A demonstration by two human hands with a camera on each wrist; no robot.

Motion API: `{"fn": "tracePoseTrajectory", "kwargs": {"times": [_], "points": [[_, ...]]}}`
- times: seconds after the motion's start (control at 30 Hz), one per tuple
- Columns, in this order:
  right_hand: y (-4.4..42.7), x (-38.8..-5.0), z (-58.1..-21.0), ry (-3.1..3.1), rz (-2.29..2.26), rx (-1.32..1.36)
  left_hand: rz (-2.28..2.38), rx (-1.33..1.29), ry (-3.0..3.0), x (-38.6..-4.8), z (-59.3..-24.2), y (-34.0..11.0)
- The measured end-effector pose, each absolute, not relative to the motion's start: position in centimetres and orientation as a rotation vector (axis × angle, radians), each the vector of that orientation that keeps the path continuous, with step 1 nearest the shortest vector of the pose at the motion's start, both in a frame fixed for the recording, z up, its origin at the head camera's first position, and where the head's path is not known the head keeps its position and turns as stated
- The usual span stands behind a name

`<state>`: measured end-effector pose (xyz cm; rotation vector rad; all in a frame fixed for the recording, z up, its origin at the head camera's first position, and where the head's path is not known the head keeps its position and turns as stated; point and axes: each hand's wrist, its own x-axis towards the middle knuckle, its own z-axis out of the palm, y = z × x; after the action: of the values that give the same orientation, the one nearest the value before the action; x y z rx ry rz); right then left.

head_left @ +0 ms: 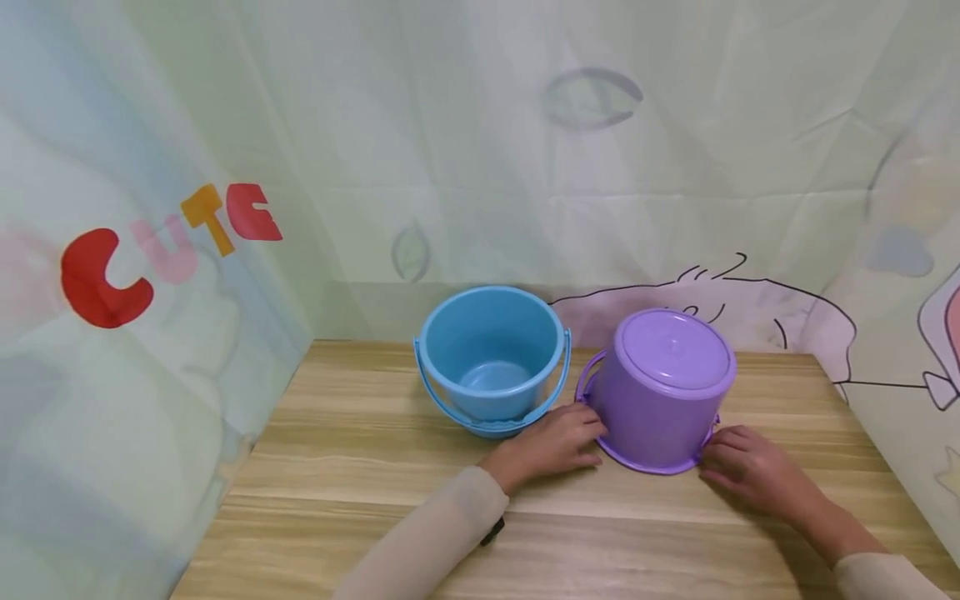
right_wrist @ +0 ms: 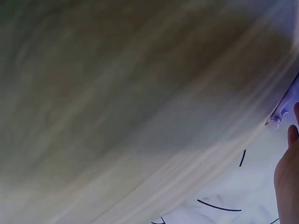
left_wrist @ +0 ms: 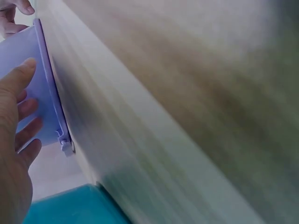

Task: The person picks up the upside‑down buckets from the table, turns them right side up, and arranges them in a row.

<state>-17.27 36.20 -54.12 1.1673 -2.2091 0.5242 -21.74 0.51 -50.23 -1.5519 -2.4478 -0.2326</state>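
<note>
A purple bucket (head_left: 663,408) stands upside down on the wooden table, its base facing up and its handle sticking out at the left. My left hand (head_left: 558,442) is at the bucket's left side near the rim. In the left wrist view that hand (left_wrist: 14,112) has its fingers spread and loosely bent beside the bucket wall. On the opposite side my right hand (head_left: 753,471) is by the rim, fingers loosely bent; the right wrist view shows only part of it (right_wrist: 288,177). Left of the purple bucket, a light blue bucket (head_left: 491,333) stands upright with its handle hanging toward me.
The table (head_left: 360,500) ends at the back and left against a printed curtain (head_left: 480,167) with cartoon drawings and coloured letters. The blue bucket is close behind my left wrist. A small dark object (head_left: 492,531) shows beside my left sleeve.
</note>
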Motion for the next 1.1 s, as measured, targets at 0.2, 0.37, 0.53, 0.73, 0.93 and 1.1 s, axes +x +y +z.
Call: {"fn": "tracePoseTrajectory", "kwargs": {"times": [0.2, 0.37, 0.53, 0.73, 0.93, 1.1], "points": [[36.1, -17.5, -54.3, -2.188, 0.491, 1.205, -0.234, -1.597, -2.458, -22.2, -50.5, 0.9], [36.2, -17.5, -54.1, -2.243, 0.442, 1.205, -0.223, -1.619, -2.507, -22.6, -50.5, 1.2], [36.1, -17.6, -54.1, -2.276, 0.434, 1.217, -0.186, -1.619, -2.54, -22.9, -50.6, 1.5], [36.0, -17.7, -54.0, -2.294, 0.436, 1.219, -0.166, -1.615, -2.54, -23.2, -50.8, 2.0], [35.7, -17.9, -54.1, -2.29, 0.407, 1.231, -0.193, -1.614, -2.533, -23.4, -50.9, 2.2], [35.8, -17.9, -54.3, -2.311, 0.389, 1.219, -0.215, -1.645, -2.474, -23.7, -51.2, 2.4]]}}
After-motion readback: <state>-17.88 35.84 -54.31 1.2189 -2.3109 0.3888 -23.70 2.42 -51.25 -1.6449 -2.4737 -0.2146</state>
